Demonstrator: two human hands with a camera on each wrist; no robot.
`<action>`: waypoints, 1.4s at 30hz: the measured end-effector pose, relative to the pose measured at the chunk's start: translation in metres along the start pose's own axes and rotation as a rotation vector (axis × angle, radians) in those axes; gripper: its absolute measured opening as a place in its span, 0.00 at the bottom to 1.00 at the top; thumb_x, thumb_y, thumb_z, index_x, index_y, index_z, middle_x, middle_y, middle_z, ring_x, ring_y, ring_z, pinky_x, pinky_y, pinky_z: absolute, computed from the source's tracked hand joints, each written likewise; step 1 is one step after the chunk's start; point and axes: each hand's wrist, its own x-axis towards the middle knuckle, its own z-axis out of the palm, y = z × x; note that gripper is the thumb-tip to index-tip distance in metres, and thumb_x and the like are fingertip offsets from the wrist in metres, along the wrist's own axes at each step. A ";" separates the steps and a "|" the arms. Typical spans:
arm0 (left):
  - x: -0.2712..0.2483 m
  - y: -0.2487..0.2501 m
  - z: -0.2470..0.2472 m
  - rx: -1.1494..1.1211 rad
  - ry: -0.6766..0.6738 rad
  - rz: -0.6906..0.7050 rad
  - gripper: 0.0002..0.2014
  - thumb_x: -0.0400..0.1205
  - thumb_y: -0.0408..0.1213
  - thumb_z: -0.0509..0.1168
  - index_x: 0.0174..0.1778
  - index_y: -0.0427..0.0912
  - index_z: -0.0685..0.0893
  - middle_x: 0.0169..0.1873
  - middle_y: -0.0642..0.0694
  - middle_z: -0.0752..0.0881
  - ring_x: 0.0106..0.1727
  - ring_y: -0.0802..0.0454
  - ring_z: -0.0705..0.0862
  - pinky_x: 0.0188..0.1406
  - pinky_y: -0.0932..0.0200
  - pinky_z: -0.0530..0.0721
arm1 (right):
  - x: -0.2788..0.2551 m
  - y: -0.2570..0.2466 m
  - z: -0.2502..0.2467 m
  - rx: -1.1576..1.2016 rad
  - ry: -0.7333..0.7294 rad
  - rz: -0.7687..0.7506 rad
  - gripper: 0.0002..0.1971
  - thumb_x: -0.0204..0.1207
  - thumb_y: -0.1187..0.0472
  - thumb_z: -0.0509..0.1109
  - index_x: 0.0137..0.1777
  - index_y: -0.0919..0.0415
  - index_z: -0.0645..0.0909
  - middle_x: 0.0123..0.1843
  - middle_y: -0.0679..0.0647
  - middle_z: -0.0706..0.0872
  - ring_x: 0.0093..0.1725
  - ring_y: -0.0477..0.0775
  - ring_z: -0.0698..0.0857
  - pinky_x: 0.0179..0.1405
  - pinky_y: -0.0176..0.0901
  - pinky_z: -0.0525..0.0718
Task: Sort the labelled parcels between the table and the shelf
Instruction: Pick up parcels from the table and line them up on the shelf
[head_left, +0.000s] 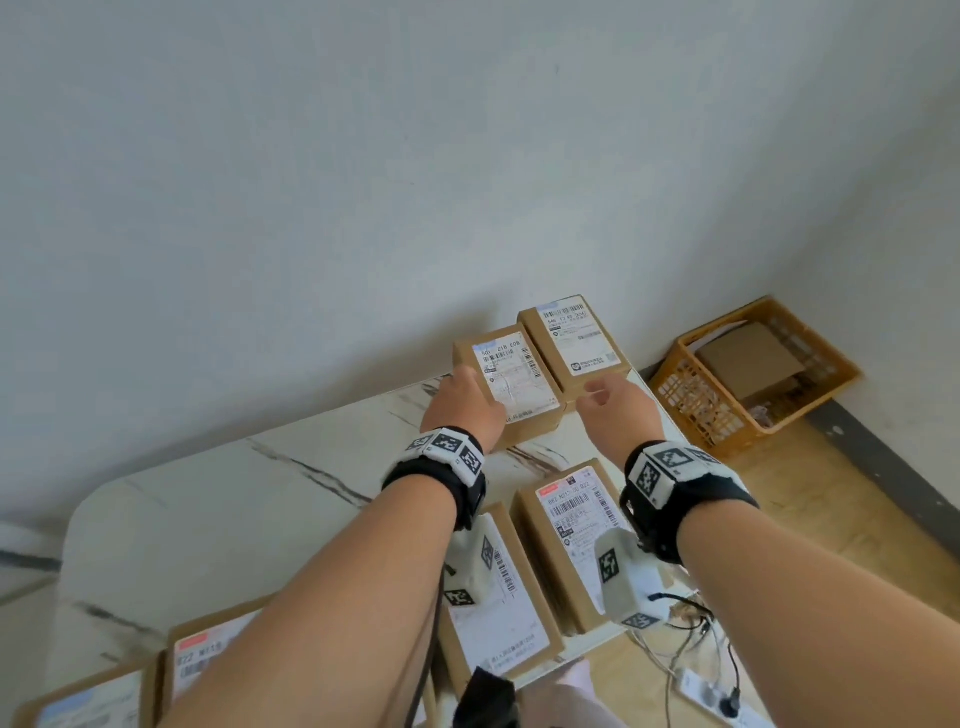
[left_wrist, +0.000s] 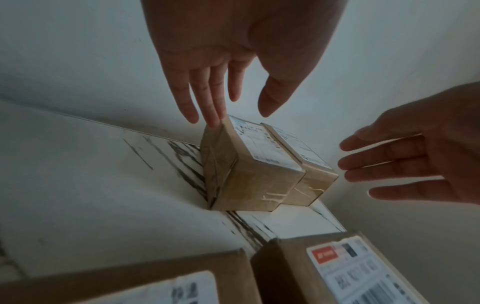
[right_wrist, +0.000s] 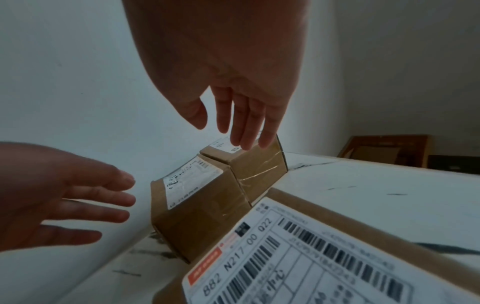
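1. The left hand (head_left: 464, 402) is open, with straight fingers. In the left wrist view its fingertips (left_wrist: 214, 121) touch the far left top edge of the left small parcel (head_left: 511, 387); the thumb is in the air above the label and holds nothing.
2. The right hand (head_left: 615, 410) is also open, with the fingers stretched and a little spread. In the right wrist view its fingertips (right_wrist: 249, 142) are over the top of the right small parcel (head_left: 574, 348); I cannot tell if they touch it.
3. The two small parcels are brown cardboard boxes with white labels on top. They stand side by side and touch each other at the far corner of the table (head_left: 218, 499), close to the white wall (head_left: 363, 156).
4. The table is white with dark marble lines.
5. Nearer to the person, under the right wrist, lies a bigger parcel (head_left: 571, 540) with a red mark and the code "882 N217 00 022" on its label. Just beside it on the left is another parcel (head_left: 498, 613), partly hidden by the left forearm.
6. Two more parcels (head_left: 202, 660) lie at the near left edge of the table.
7. On the floor to the right of the table stands an orange plastic crate (head_left: 691, 400) with a cardboard box inside. Some cables (head_left: 691, 629) lie on the floor near the table.
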 end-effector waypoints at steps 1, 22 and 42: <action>0.005 0.000 0.002 -0.014 -0.001 -0.022 0.22 0.82 0.39 0.65 0.72 0.43 0.71 0.60 0.44 0.82 0.55 0.44 0.85 0.43 0.54 0.79 | 0.005 0.000 0.001 0.002 -0.016 -0.001 0.19 0.85 0.57 0.61 0.73 0.59 0.77 0.65 0.59 0.86 0.62 0.59 0.84 0.58 0.47 0.80; 0.047 0.000 0.044 -0.156 -0.067 -0.260 0.26 0.75 0.44 0.65 0.70 0.44 0.74 0.66 0.46 0.84 0.60 0.45 0.86 0.55 0.48 0.88 | 0.072 0.004 0.015 -0.130 -0.202 -0.168 0.13 0.81 0.61 0.66 0.63 0.60 0.80 0.56 0.55 0.87 0.53 0.57 0.85 0.55 0.53 0.86; 0.022 -0.018 0.008 -0.539 -0.018 -0.388 0.12 0.81 0.53 0.64 0.43 0.49 0.85 0.45 0.49 0.88 0.49 0.47 0.87 0.51 0.52 0.85 | 0.050 -0.016 0.027 -0.035 -0.233 -0.210 0.12 0.75 0.57 0.73 0.57 0.58 0.80 0.50 0.50 0.87 0.49 0.52 0.86 0.49 0.48 0.87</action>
